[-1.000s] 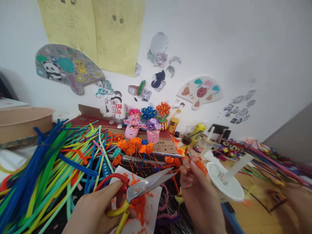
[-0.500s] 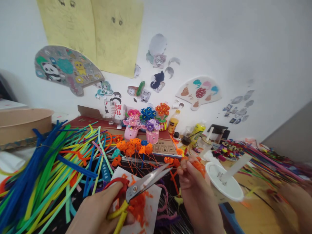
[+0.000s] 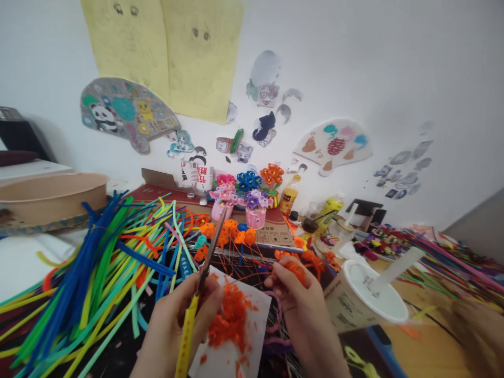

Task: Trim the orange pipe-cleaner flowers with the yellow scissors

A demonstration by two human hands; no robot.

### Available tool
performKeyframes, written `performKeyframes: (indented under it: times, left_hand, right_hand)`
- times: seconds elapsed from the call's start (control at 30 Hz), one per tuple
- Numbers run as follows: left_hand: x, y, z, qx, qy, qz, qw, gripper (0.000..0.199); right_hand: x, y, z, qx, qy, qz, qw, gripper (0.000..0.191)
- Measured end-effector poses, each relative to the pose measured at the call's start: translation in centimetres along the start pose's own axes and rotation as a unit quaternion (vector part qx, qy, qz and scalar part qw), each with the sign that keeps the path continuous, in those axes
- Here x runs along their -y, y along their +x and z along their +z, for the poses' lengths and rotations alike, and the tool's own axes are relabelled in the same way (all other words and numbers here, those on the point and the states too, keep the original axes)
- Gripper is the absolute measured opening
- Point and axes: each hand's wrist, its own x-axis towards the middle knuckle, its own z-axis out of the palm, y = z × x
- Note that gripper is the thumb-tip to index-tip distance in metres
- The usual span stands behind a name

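My left hand (image 3: 167, 317) is closed around a pair of scissors (image 3: 188, 328) with a yellow handle. The blades point up and away, seen nearly edge-on, so whether they are parted I cannot tell. In my right hand (image 3: 309, 315), pinched between the fingers, is an orange fuzzy flower (image 3: 296, 271). A thin orange stem runs from those fingers toward my left hand. Between the hands, a white sheet of paper (image 3: 256, 344) lies under a heap of orange fuzz clippings (image 3: 228, 320). Several orange pipe-cleaner flowers (image 3: 226, 231) on thin stems lie just beyond.
Bundles of coloured pipe cleaners (image 3: 104, 273) spread over the left side. A lidded drink cup (image 3: 350, 304) with a wide straw stands close to my right hand. Small flower pots (image 3: 255, 218) and a bottle (image 3: 291, 194) stand by the wall. Another person's blurred hand (image 3: 472, 320) is at far right.
My left hand has turned the scissors from pointing at the flower on the right to pointing upward, away from it. The view has shifted slightly left. My right hand still grips the orange flower.
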Motion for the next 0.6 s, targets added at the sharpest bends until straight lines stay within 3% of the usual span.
performKeyframes:
  times: [0.13,0.27,0.4,0.6]
  left_hand:
    - [0.7,0.6,-0.5,-0.015,-0.006,-0.022,1.000,0.022]
    - [1.9,1.4,-1.2,0.053,-0.029,-0.062,0.996,0.033]
    - [2.3,1.6,-1.5,0.075,-0.049,-0.056,0.994,0.044]
    - [2.4,1.5,-1.6,0.109,-0.105,-0.069,0.986,0.047]
  right_hand:
    - [0.0,0.1,-0.4,0.051,-0.034,0.026,0.998,0.023]
    - [0.6,0.1,-0.5,0.121,-0.024,0.045,0.991,0.035]
    - [1.1,-0.2,-0.2,0.164,-0.007,0.032,0.986,0.045]
    - [0.3,-0.5,0.0,0.152,-0.042,-0.028,0.987,0.023]
